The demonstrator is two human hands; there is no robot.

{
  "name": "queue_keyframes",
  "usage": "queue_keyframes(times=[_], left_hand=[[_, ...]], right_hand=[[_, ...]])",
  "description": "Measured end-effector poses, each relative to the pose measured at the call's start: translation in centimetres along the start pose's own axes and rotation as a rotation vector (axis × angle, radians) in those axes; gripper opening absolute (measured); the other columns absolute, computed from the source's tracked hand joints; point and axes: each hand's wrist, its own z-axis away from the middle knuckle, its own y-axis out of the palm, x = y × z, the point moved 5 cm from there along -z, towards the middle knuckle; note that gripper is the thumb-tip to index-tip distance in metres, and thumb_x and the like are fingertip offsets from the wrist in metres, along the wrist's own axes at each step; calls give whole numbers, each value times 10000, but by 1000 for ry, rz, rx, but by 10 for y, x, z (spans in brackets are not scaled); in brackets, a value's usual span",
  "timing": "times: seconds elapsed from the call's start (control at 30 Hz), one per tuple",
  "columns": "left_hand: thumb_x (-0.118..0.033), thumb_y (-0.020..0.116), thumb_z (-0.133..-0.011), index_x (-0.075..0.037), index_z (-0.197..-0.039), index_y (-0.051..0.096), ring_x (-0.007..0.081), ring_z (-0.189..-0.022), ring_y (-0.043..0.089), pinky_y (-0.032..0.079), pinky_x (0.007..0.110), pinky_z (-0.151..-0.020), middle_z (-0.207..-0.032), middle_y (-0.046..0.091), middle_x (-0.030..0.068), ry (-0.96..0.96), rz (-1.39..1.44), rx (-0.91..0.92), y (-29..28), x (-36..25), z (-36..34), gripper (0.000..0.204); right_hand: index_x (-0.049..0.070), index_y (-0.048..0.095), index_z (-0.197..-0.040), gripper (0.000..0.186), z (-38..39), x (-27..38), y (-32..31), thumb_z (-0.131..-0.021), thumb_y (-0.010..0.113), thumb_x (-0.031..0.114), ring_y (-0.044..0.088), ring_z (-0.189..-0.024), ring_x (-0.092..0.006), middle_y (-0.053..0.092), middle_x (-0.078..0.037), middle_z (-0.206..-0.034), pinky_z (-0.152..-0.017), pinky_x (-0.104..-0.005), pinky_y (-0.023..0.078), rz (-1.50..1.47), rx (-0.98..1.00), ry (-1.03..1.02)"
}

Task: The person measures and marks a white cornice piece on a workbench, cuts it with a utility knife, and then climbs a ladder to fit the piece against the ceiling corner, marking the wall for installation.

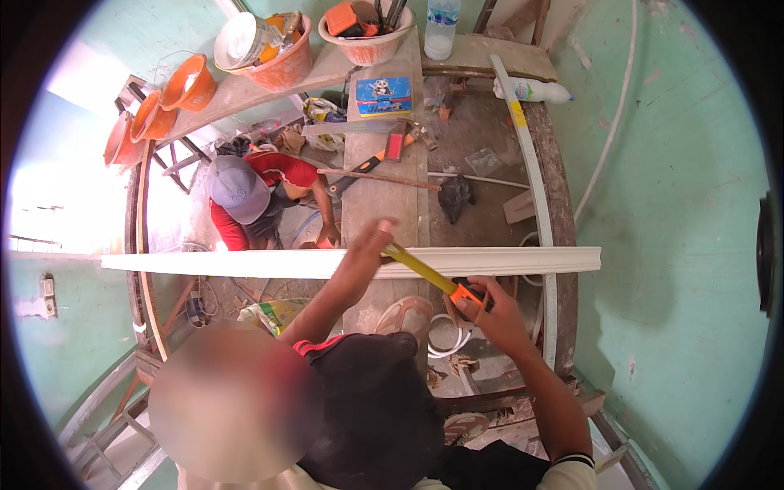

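Note:
A tape measure (469, 296) with an orange and black case is in my right hand (500, 317), whose fingers are closed round it. Its yellow blade (425, 271) runs up and left to my left hand (365, 255), which pinches it near the end; the fingertips are slightly blurred. Beneath the blade lies a long white moulding strip (523, 260) with a grooved profile. It stretches crosswise over the plank (384, 220) and the side rails, and my left wrist crosses above it. A blurred patch covers the lower left.
Below on the left crouches another person in a red shirt and grey cap (238, 186). A hand saw (347, 128), a hammer (367, 165) and a blue tin (384, 95) lie on the plank. Orange buckets (189, 84) and a water bottle (441, 31) stand farther back. A pale straight bar (535, 180) runs along the right.

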Motion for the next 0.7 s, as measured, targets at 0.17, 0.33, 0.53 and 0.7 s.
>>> queue_keyframes(times=[0.17,0.33,0.53,0.7], left_hand=[[-267,799,-994,-54,-1231,762,275,-1073,684,505,419,-1045,-1305,706,149,347,-563,-105,-53,-10,-52,320],[-248,802,-952,-43,-1251,722,310,-960,718,572,407,-852,-1117,733,174,483,-950,-268,-90,-30,-154,371],[-441,880,-832,-92,-1356,584,385,-1110,721,546,525,-983,-1160,732,200,302,-1078,-385,-56,-40,-233,696],[-384,885,-786,-81,-1443,518,419,-1227,688,549,528,-1019,-1298,706,236,238,-1141,-265,-35,-37,-254,811]], right_hand=[[2,646,-1334,656,-49,41,18,-890,873,428,678,-1004,-291,707,-161,-1106,-911,-427,541,192,-147,-216],[20,633,-1283,653,-132,59,77,-786,945,308,616,-1090,-402,675,-202,-1113,-975,-487,499,274,-224,-593],[18,615,-1271,693,-186,58,137,-712,966,230,595,-1169,-436,652,-201,-1240,-993,-538,501,370,-234,-602],[34,626,-1253,644,-180,51,130,-748,933,292,581,-1273,-416,657,-190,-1294,-1003,-528,499,434,-298,-637]])
